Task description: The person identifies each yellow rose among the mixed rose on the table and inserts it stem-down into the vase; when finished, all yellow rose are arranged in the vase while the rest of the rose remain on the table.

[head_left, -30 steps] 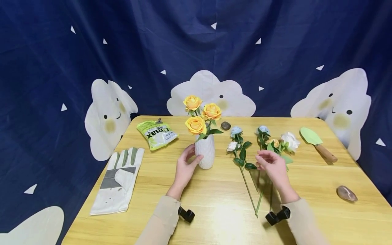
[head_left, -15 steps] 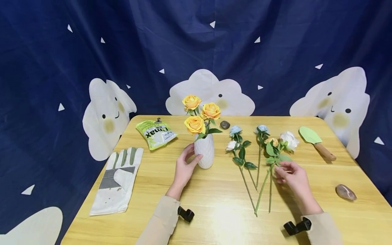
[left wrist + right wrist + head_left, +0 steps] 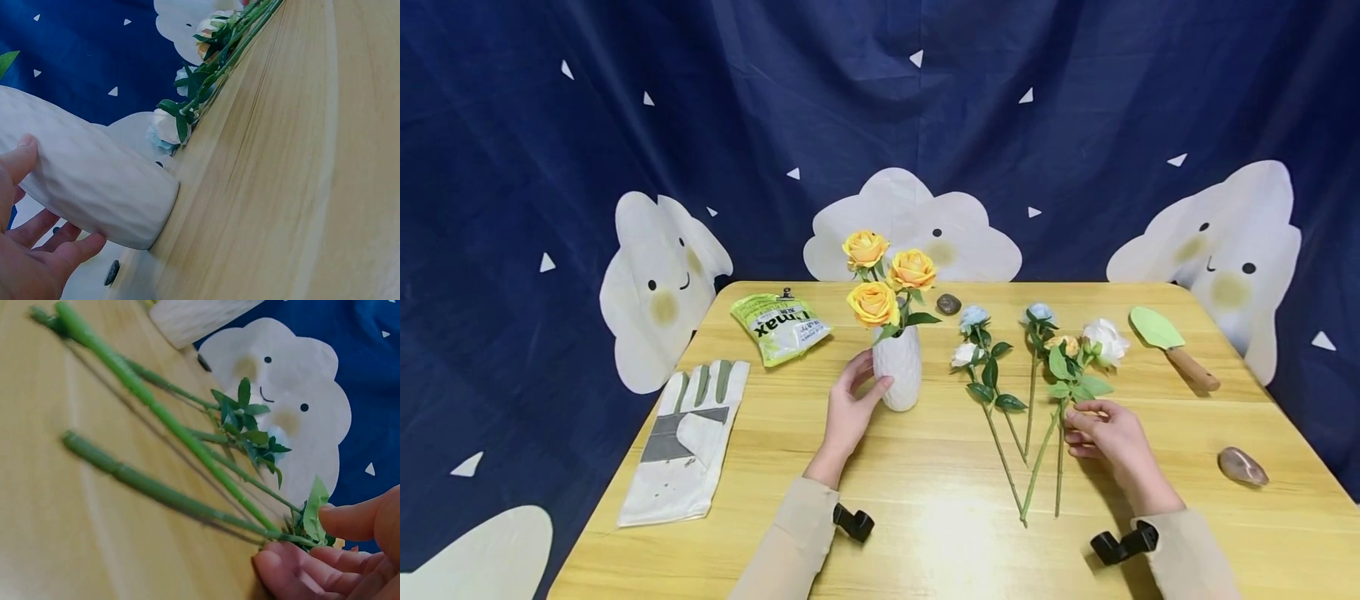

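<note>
Whole back of the room is a dark blue curtain (image 3: 737,108) with smiley white clouds (image 3: 917,208) on it, hanging right behind a pale wood table (image 3: 940,467) that looks smooth, with a bit of glare near the front edge. Off to the left lie a work glove (image 3: 688,442) and a clipped green bag (image 3: 780,327). The white vase (image 3: 902,367) stands upright mid-table with three yellow roses (image 3: 873,303) in it, and the left hand (image 3: 850,408) has thumb and fingers wrapped round its side. I'd guess it's ceramic: rigid, maybe breakable, though that rippled skin should help a grip; holding it low seems sensible since the blooms make it top-heavy. Right of it, flowers lie flat, and the right hand (image 3: 1112,437) is at the green stem (image 3: 144,394), fingers curled beneath and thumb by a leaf, but I can't tell if the pinch has closed. Stems look light and slightly bendy, so I'd take them below the leaves. Past that, a trowel (image 3: 1159,329), then a brown stone (image 3: 1243,467) and a smaller dark stone (image 3: 948,304).
</note>
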Demonstrator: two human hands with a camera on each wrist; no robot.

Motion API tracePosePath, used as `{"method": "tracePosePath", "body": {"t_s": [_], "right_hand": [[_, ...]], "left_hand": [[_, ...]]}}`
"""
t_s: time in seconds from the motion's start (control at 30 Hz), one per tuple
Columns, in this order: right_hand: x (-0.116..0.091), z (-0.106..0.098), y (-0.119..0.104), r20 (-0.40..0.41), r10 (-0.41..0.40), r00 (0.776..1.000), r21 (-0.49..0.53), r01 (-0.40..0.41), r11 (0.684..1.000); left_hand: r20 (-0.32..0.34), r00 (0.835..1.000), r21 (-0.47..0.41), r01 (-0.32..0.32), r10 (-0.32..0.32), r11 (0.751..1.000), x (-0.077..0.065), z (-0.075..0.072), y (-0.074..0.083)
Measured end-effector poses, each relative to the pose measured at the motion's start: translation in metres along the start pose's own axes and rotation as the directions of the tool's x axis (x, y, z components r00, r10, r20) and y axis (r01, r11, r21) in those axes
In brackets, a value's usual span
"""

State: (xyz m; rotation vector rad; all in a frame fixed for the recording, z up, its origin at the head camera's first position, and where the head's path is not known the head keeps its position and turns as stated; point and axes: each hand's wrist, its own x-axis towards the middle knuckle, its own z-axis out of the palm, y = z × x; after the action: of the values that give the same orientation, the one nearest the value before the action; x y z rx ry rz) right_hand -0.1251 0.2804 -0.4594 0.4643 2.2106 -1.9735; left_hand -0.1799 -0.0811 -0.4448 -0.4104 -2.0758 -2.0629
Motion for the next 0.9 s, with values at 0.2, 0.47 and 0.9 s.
{"method": "tracePosePath", "body": {"t_s": [0.2, 0.47, 0.9], "right_hand": [[0.008, 0.004, -0.004, 0.028, 0.061, 0.998, 0.010, -0.062, 0.998], [0.010, 0.010, -0.006, -0.031, 0.100, 0.995, -0.049, -0.101, 0.994], [0.012, 0.011, -0.004, -0.064, 0.032, 0.997, -0.089, -0.038, 0.995]], "left_hand": [[0.002, 1.000, 0.008, -0.011, 0.011, 1.000, 0.000, 0.000, 0.001], [0.001, 1.000, 0.011, 0.004, -0.004, 1.000, 0.000, -0.001, 0.000], [-0.007, 1.000, 0.021, -0.012, 0.012, 1.000, -0.001, 0.000, -0.001]]}}
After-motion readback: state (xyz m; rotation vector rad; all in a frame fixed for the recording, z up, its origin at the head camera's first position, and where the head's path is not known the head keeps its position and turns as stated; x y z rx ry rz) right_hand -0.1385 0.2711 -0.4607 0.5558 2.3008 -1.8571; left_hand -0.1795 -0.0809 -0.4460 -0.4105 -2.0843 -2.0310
